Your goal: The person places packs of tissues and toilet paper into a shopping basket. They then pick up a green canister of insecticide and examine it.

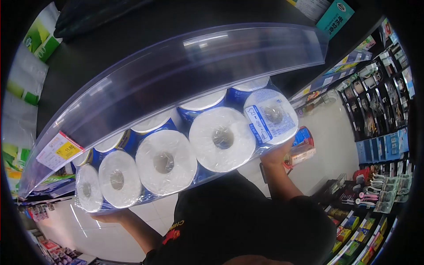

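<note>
A clear-wrapped pack of white toilet rolls [165,162] with blue wrapping stretches across the middle, its roll ends facing me. My left hand [109,216] supports its lower left edge from beneath, with the fingers mostly hidden. At the lower right corner my right hand [277,155] grips the pack, and its fingers are partly covered by the plastic. Just beyond the pack runs a curved transparent shelf guard [207,55], which overlaps the far side of the rolls. A price tag [59,150] is fixed at the guard's left end.
Black shelf surface [145,20] lies beyond the guard. Green-and-white packages [26,75] stand at the left. A teal box [335,18] is at the upper right. Stocked shelves [380,101] line the right side, across the pale floor [333,141]. A red-and-blue package [303,143] shows beside my right hand.
</note>
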`<state>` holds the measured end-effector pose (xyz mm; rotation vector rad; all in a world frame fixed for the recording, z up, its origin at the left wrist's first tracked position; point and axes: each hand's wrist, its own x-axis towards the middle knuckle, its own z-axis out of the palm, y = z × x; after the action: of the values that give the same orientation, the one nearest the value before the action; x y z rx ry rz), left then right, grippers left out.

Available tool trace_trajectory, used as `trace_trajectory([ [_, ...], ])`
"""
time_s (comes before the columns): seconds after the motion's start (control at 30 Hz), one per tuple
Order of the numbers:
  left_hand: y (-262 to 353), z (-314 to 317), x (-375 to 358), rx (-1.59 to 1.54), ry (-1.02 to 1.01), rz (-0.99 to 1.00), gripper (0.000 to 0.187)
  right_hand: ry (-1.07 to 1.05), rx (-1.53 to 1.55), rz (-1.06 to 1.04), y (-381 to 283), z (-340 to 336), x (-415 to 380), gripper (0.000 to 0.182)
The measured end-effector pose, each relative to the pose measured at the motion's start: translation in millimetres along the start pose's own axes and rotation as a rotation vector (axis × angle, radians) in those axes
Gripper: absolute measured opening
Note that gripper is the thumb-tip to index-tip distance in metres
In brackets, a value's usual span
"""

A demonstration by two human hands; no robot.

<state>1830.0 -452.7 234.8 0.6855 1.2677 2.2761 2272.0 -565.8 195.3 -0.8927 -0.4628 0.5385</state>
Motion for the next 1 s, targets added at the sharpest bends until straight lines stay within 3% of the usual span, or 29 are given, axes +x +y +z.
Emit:
trace_trajectory([
  [0.2,-11.3,-15.3,6.7,0.081,-0.045,0.101,0.062,-0.008,0.062,0.043,-3.3,5.6,2.6,0.059],
  [0.33,-8.9,-11.7,4.6,0.024,-0.035,0.036,0.062,0.008,-0.018,0.06,-1.0,-2.6,1.8,0.058],
  [0.43,-3.2,-4.3,-0.8,0.029,-0.054,0.023,0.062,0.033,0.296,0.095,-3.0,2.8,1.3,0.05],
  [0.53,-0.5,-1.2,-0.9,-0.02,-0.061,-0.009,0.063,0.012,0.086,0.03,4.3,-4.5,1.7,0.052],
  [0.63,2.1,5.7,-5.2,-0.058,-0.038,-0.02,0.063,-0.019,0.108,0.08,7.1,-6.6,0.3,0.058],
  [1.0,5.9,14.3,-12.9,-0.031,0.002,-0.065,0.063,-0.002,0.086,0.043,20.4,-12.8,1.4,0.057],
])
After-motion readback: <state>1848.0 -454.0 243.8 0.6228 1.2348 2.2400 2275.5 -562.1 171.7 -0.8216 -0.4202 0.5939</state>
